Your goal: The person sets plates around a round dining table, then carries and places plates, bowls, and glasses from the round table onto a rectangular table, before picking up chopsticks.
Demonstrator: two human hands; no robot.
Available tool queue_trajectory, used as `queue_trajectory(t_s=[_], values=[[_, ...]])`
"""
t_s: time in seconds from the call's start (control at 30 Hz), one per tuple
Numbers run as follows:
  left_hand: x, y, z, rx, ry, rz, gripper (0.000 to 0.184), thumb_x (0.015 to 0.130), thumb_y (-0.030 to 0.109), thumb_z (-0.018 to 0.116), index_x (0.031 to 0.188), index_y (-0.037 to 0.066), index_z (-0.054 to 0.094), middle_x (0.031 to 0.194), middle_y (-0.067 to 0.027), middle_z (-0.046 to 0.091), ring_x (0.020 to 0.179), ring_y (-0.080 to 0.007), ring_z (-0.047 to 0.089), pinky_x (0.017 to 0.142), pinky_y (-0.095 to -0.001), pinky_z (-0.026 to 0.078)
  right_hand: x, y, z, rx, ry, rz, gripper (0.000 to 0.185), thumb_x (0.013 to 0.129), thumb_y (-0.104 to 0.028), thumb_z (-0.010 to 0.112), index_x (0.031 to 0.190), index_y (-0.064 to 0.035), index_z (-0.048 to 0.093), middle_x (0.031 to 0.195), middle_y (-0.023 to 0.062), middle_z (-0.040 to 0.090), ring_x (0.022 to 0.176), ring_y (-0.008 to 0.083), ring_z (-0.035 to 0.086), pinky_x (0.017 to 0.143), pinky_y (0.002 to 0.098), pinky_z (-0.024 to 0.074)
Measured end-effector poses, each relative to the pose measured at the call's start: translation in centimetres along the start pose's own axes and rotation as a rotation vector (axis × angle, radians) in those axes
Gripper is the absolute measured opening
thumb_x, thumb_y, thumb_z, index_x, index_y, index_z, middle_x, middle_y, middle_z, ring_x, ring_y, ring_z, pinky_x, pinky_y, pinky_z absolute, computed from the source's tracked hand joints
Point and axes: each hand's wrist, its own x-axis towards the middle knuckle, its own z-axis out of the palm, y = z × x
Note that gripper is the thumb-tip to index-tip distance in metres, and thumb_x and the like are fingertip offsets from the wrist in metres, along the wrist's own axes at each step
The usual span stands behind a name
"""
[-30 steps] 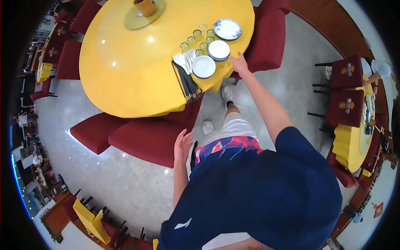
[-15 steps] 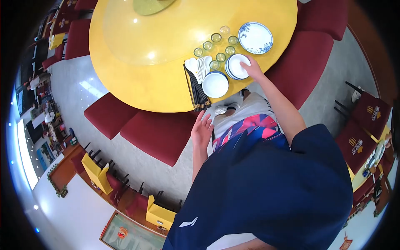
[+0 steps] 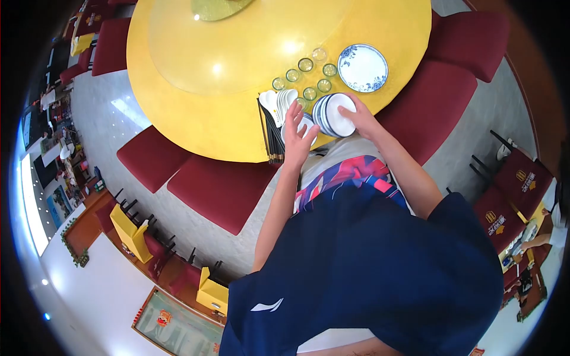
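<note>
My right hand (image 3: 363, 120) grips a stack of small white bowls (image 3: 339, 115) with blue-banded sides, thumb over the top one. The stack is tilted at the yellow table's near edge. My left hand (image 3: 298, 135) is raised just left of it with its fingers spread, holding nothing. Behind this hand, partly hidden, sit white plates (image 3: 307, 121) with blue rims. Beside them lie black chopsticks (image 3: 273, 139) and white spoons (image 3: 286, 99). Several glasses (image 3: 310, 93) stand beyond the bowls, and one is partly covered by them. Farther right is a large blue-patterned plate (image 3: 362, 68).
The round yellow table (image 3: 208, 127) carries a clear turntable (image 3: 237, 47). Dark red chairs (image 3: 219, 190) stand along its edge, including a chair (image 3: 430, 104) on the right. More tables and chairs are around the room, and a person's arm (image 3: 537, 240) shows at far right.
My right hand has drawn the bowl stack toward me and tilted it. My left hand has risen from below the table edge to beside the stack, now overlapping the rimmed plates.
</note>
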Motion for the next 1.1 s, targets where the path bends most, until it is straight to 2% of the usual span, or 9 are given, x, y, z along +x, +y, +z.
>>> queue_trajectory(t_s=[0.1,0.23,0.43,0.53,0.6,0.73,0.97,1.03,1.1], values=[[1.3,-0.1,1.4,-0.032,-0.044,0.139,0.079,0.077,0.026,0.067,0.143,0.006,0.028,0.145,-0.0164,0.031,0.134,-0.0269,0.032,0.107,-0.0415,0.028,-1.9,-2.5,1.6,-0.046,-0.126,-0.053,0.039,0.088,-0.009,0.061,0.124,-0.0036,0.047,0.114,0.0082,0.056,0.104,0.0147,0.054,0.087,0.0284,0.046],[0.0,1.4,1.7,-0.126,0.009,0.287,0.077,0.074,0.038,0.066,0.135,-0.002,0.041,0.136,-0.0161,0.045,0.127,-0.0267,0.041,0.106,-0.0367,0.029,-3.1,-4.5,3.9,0.04,-0.224,0.016,0.039,0.088,-0.008,0.06,0.124,-0.0054,0.048,0.116,0.0084,0.054,0.104,0.0144,0.053,0.088,0.0278,0.0454],[-5.8,1.9,-1.3,-0.103,0.358,0.376,0.087,0.074,0.059,0.06,0.126,-0.009,0.045,0.127,-0.0213,0.05,0.116,-0.0287,0.052,0.099,-0.0398,0.04,-4.7,-3.4,10.0,-0.244,-0.429,-0.312,0.033,0.087,-0.005,0.058,0.119,-0.0075,0.054,0.115,0.0061,0.057,0.109,0.0158,0.053,0.094,0.0299,0.0426],[-10.5,1.4,-3.6,-0.189,0.454,0.359,0.089,0.075,0.06,0.058,0.127,-0.009,0.042,0.126,-0.0232,0.05,0.116,-0.031,0.052,0.099,-0.0416,0.042,-7.4,-1.7,13.5,-0.2,-0.527,-0.205,0.034,0.086,-0.004,0.058,0.119,-0.0068,0.053,0.114,0.0062,0.057,0.11,0.0158,0.052,0.095,0.0303,0.0417],[-14.1,0.5,-5.2,-0.225,0.49,0.354,0.09,0.076,0.061,0.056,0.129,-0.009,0.04,0.127,-0.0236,0.049,0.116,-0.0323,0.052,0.1,-0.0422,0.041,-9.4,0.6,15.6,-0.1,-0.649,-0.055,0.034,0.086,-0.002,0.057,0.119,-0.0055,0.051,0.114,0.006,0.057,0.11,0.0163,0.052,0.095,0.0305,0.0414],[-22.9,-3.4,-8.1,-0.297,0.577,0.376,0.083,0.079,0.059,0.052,0.131,-0.005,0.039,0.128,-0.0214,0.049,0.118,-0.0305,0.05,0.1,-0.0417,0.042,-14.6,6.1,19.6,-0.218,-0.816,-0.072,0.033,0.089,-0.003,0.052,0.122,-0.0061,0.049,0.115,0.0058,0.056,0.111,0.0159,0.051,0.095,0.0302,0.0413],[-40.5,-15.5,-12.5,-0.461,0.828,0.122,0.082,0.08,0.057,0.054,0.131,-0.006,0.041,0.124,-0.0192,0.052,0.112,-0.0279,0.053,0.097,-0.0383,0.042,-24.3,24.9,23.8,-0.547,-0.777,0.091,0.041,0.087,-0.008,0.057,0.126,-0.002,0.046,0.118,0.011,0.055,0.112,0.0193,0.051,0.096,0.0338,0.0409],[-45.8,-21.1,-15.2,-0.561,0.754,0.254,0.079,0.08,0.053,0.055,0.13,-0.007,0.042,0.124,-0.0192,0.052,0.115,-0.0275,0.051,0.098,-0.0362,0.04,-27.3,30.1,25.3,-0.761,-0.882,-0.064,0.044,0.088,-0.011,0.059,0.128,-0.0009,0.044,0.118,0.0121,0.056,0.109,0.0201,0.053,0.093,0.0343,0.0438],[-51.1,-22.6,-16.0,-0.64,0.857,0.273,0.072,0.082,0.047,0.055,0.13,-0.006,0.044,0.125,-0.0187,0.052,0.116,-0.0271,0.05,0.099,-0.0347,0.038,-30.0,32.7,28.6,-0.781,-0.991,0.15,0.046,0.088,-0.013,0.06,0.129,-0.0015,0.044,0.117,0.0118,0.056,0.107,0.0193,0.054,0.09,0.0326,0.0461]])
